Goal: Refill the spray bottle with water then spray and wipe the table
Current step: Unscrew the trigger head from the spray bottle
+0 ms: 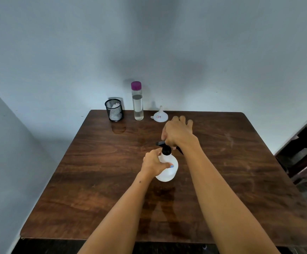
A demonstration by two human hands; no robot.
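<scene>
Room: pale blue-grey plaster walls meet in a corner at the left; a dark wooden chair or stool frame stands off the right edge.
Surface: the dark brown wood-grain bench fills the lower view, its top glossy, with a faint wet-looking patch near the back left.
Task thing: the squat white translucent plastic spray bottle with a black trigger head stands upright at the bench centre, long axis vertical, nozzle pointing left.
Key relation: the bottle sits straight ahead, between both hands; the left grips the body low, the right sits on the head above it, so the cap looks set to be twisted off along that vertical axis.
Left hand: wrapped closed around the bottle's shoulder, thumb across the front.
Right hand: closed over the black spray head from above, outer fingers loosely spread.
Water source: a tall clear cylinder bottle with a purple cap, partly full, stands at the back edge, well apart.
Funnel: a small white plastic funnel rests mouth-down just right of it.
Wipes: a black wire-mesh cup holding white cloth or tissue stands at the back left.
</scene>
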